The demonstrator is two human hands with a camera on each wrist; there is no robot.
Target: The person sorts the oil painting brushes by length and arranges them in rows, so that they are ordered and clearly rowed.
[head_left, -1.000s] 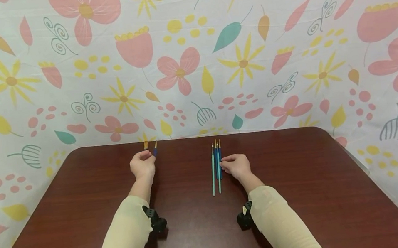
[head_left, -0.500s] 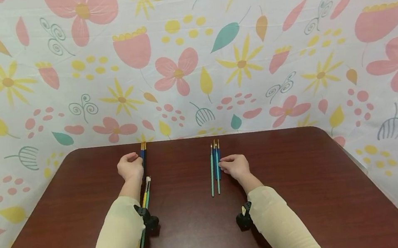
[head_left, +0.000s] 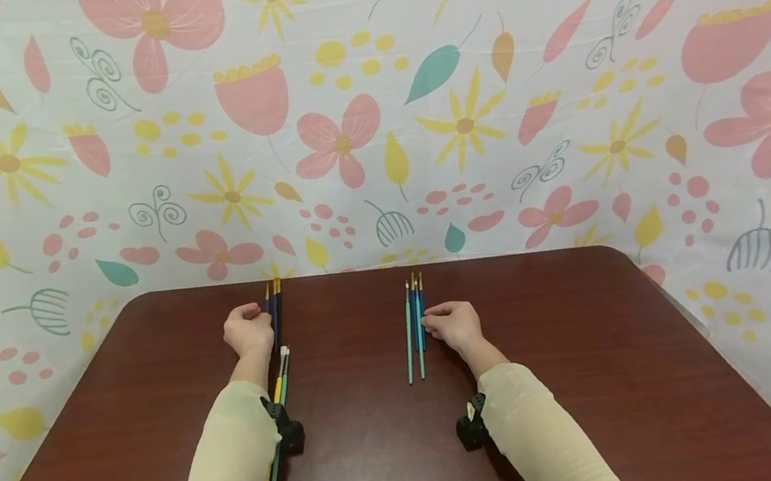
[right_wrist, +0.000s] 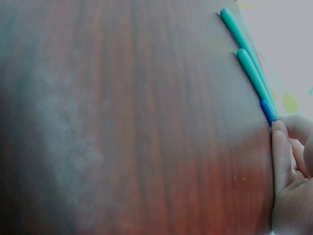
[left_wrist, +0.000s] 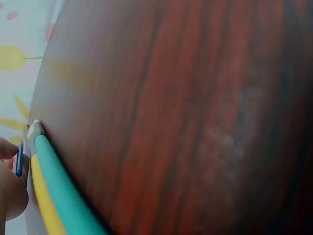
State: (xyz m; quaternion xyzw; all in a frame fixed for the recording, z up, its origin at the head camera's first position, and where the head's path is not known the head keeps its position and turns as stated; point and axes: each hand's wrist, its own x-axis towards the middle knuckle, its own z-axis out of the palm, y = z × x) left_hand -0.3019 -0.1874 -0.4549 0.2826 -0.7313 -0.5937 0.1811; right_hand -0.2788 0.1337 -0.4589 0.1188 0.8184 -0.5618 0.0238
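Observation:
In the head view my left hand (head_left: 249,331) is at the far left part of the table. It pinches a thin blue paintbrush (left_wrist: 19,159), whose handle end shows between thumb and finger in the left wrist view. Dark-handled paintbrushes (head_left: 279,311) lie just right of that hand. My right hand (head_left: 455,325) pinches a blue paintbrush (right_wrist: 267,111) at the right side of another group, its fingertips close together. Left of it lie other blue and teal paintbrushes (head_left: 410,343), bristles pointing to the far edge.
A yellow paintbrush (left_wrist: 40,191) and a teal paintbrush (left_wrist: 63,186) lie side by side, partly under my left forearm. The brown table (head_left: 368,438) ends at a floral cloth (head_left: 335,76) hanging behind it. Each wrist wears a small black camera.
My left hand has moved left with its blue paintbrush, from right of the dark paintbrushes to their left side. The right hand stays at its group.

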